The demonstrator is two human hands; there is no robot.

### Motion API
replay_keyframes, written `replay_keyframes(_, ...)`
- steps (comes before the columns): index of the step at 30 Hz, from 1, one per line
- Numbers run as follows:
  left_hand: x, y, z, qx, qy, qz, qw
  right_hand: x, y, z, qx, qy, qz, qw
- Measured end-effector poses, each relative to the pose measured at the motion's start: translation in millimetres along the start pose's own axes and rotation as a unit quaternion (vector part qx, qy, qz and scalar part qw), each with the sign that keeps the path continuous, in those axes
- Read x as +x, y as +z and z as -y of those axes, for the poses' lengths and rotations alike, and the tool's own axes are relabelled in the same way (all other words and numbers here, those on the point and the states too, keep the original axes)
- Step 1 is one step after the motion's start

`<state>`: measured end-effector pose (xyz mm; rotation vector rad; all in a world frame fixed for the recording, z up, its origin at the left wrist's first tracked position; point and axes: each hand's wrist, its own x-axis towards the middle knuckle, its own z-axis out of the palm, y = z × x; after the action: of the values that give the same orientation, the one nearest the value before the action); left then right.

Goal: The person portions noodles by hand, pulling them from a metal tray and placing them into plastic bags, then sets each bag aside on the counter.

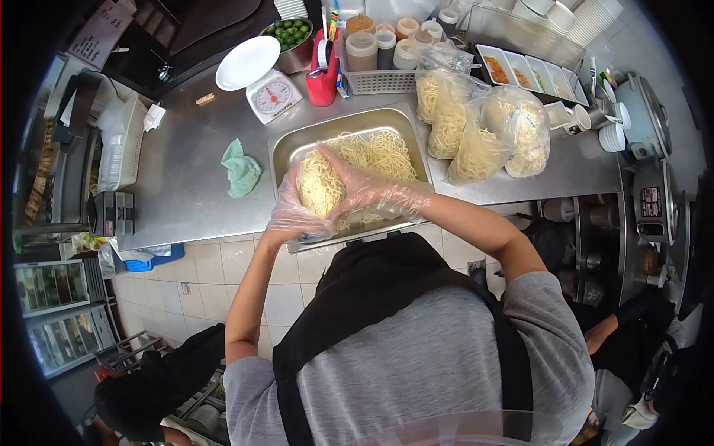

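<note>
Both my hands wear clear plastic gloves. My left hand [292, 210] is curled around the left side and underside of a bundle of pale yellow noodles [320, 186]. From the other side, my right hand [358, 184] presses against the same bundle, its fingers reaching up over the top. The bundle is held above the near left part of a steel tray [407, 117]. More loose noodles [383, 154] are spread in the tray, mostly toward its back and right.
Bags of noodles [476, 152] stand right of the tray. A kitchen scale [272, 97] with a white plate, a green cloth [241, 169] and a basket of sauce bottles [381, 80] are on the steel counter [178, 149]. Other people are behind me on both sides.
</note>
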<state>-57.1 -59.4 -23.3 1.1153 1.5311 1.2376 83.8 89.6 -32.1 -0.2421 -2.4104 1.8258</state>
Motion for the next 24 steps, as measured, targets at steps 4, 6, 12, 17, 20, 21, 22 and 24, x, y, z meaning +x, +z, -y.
replay_keyframes(4, -2, 2, 4, 0.034, 0.028, -0.006, 0.999, -3, 2, -4, -0.002, 0.006, -0.008, 1.000)
replay_keyframes(6, -3, 1, 10, 0.080, 0.045, -0.028, 0.995, -2, 6, -6, -0.001, 0.001, -0.020, 1.000)
replay_keyframes(12, 0, -3, 21, 0.097, 0.031, -0.093, 0.990, 6, 3, 1, -0.016, 0.018, -0.037, 0.999)
replay_keyframes(17, 4, 0, 10, 0.041, 0.006, -0.132, 0.990, 16, -1, 0, 0.070, 0.059, -0.033, 0.995)
replay_keyframes(20, 4, -2, 5, 0.014, -0.022, -0.142, 0.990, 20, -2, 6, 0.043, 0.089, -0.046, 0.994)
replay_keyframes(21, 5, -1, -4, 0.019, -0.046, -0.147, 0.988, 22, -4, 9, 0.058, 0.095, -0.047, 0.993)
replay_keyframes(22, 6, -1, -8, 0.026, -0.069, -0.152, 0.986, 23, -6, 12, 0.073, 0.100, -0.048, 0.991)
replay_keyframes(24, 7, -11, 14, -0.010, -0.088, -0.145, 0.985, 25, -8, 13, 0.078, 0.105, -0.059, 0.990)
